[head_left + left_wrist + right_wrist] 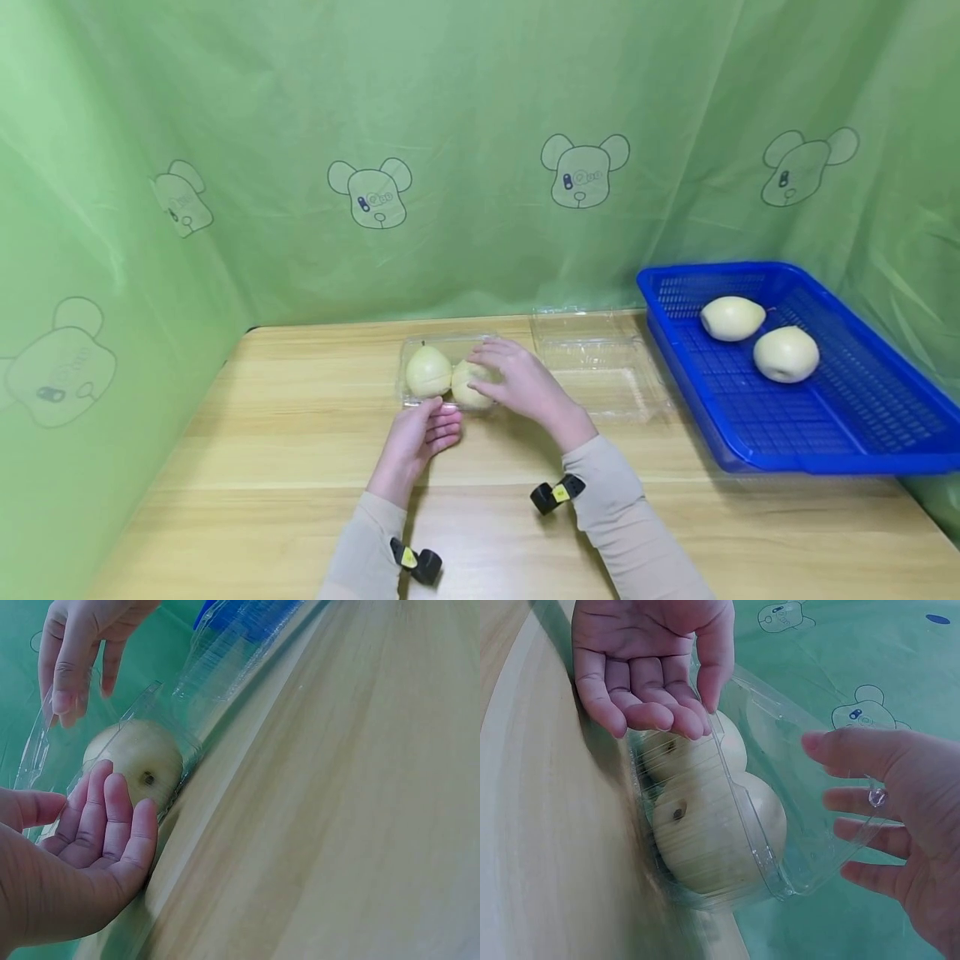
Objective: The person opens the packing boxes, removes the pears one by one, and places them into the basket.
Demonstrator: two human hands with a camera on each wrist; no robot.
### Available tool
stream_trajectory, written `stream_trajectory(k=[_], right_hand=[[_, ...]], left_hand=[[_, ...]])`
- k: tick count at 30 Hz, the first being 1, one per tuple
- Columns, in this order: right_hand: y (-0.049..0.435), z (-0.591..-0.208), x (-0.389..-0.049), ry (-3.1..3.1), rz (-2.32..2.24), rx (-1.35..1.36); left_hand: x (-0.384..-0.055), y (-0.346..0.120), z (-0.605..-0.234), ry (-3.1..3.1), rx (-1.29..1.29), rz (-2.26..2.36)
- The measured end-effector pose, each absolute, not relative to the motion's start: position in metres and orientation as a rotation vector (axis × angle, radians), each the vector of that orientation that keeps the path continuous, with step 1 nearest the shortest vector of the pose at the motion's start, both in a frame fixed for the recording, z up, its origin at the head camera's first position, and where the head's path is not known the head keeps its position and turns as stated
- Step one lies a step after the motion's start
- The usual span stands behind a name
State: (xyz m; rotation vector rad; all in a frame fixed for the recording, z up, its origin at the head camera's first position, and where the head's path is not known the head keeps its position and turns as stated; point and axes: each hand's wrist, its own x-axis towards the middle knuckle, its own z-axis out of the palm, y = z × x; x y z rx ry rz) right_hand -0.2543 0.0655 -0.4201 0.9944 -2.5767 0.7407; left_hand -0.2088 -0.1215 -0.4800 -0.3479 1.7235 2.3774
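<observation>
Two pale yellow pears, a left one (427, 372) and a right one (462, 385), sit side by side in a clear plastic clamshell box (761, 851) on the table. Its lid (810, 859) stands raised at the back. My left hand (415, 437) is at the front rim, pinching it between thumb and fingers, as the right wrist view shows. Over the right pear, my right hand (519, 379) has its fingers spread and loosely bent. Those fingers (874, 754) are at the free edge of the raised lid, not curled round it.
A second clear clamshell box (600, 387) lies with its lid up just to the right. Further right stands a blue basket (693, 408) holding two pears (786, 354). A green curtain (465, 100) hangs behind the wooden table (300, 467).
</observation>
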Motion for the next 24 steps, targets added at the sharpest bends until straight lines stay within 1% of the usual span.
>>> stream_trajectory(k=[17, 24], right_hand=[[0.0604, -0.4232, -0.2568, -2.49, 0.839, 0.949], [0.0648, -0.4168, -0.2598, -2.472, 1.021, 0.703]], left_hand=[[-0.2096, -0.1211, -0.4796, 1.741, -0.338, 2.379], [-0.2078, -0.1225, -0.4793, 1.739, -0.335, 2.359]])
